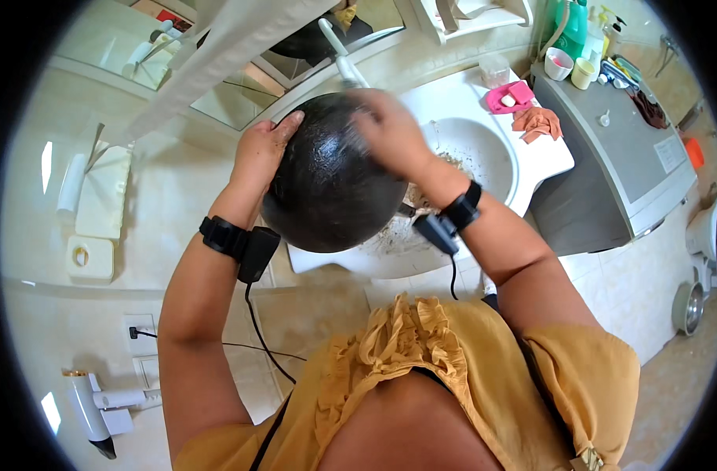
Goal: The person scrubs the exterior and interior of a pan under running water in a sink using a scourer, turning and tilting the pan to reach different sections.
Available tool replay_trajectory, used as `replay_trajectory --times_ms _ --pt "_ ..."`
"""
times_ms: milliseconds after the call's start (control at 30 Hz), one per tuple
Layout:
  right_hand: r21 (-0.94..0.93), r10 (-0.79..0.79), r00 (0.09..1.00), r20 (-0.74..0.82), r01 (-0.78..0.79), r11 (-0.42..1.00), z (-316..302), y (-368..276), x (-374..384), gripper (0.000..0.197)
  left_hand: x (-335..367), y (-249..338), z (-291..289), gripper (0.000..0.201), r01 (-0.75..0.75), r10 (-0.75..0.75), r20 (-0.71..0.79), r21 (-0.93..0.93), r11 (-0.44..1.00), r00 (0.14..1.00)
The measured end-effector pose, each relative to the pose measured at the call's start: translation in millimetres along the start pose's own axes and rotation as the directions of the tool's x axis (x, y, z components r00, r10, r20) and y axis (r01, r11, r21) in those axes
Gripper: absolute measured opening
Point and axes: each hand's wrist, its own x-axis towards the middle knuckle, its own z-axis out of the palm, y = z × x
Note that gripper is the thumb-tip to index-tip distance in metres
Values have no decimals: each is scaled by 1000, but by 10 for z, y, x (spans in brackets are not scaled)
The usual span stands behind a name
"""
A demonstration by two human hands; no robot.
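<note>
A black wok (pixel 327 188) is held tilted over the white sink (pixel 496 157), its rounded, wet and shiny underside facing up. My left hand (pixel 263 153) grips its left rim, the thumb lying on the outer surface. Against the upper right of the wok is my right hand (pixel 394 141), its fingers smeared by motion; whether they hold anything cannot be seen. A short dark piece (pixel 406 209), perhaps part of a handle, shows at the wok's right edge. Brown bits (pixel 394 239) are scattered in the basin, which the wok partly hides.
Behind the wok rises a white faucet (pixel 339 51). A pink soap dish (pixel 496 100) and an orange cloth (pixel 537 123) lie on the sink's right ledge. Cups and bottles stand on a grey washing machine (pixel 609 129) at right. A hair dryer (pixel 85 404) hangs lower left.
</note>
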Motion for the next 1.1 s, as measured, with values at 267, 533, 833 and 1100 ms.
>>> replay_trajectory --times_ms 267,533,833,1100 --pt "-76 -297 950 95 305 949 96 -351 -1 34 37 -279 -49 54 -19 19 8 5 1000 1000" --pt "22 32 999 31 -32 999 -50 234 -198 35 -54 -164 -85 52 89 -87 -28 117 989 996" --pt "-60 -83 993 86 88 994 -110 139 -214 40 -309 -439 54 45 -108 97 70 169 980 993" --pt "120 304 952 -29 -298 947 -121 562 -643 39 -714 -591 77 53 136 -129 93 -74 988 987"
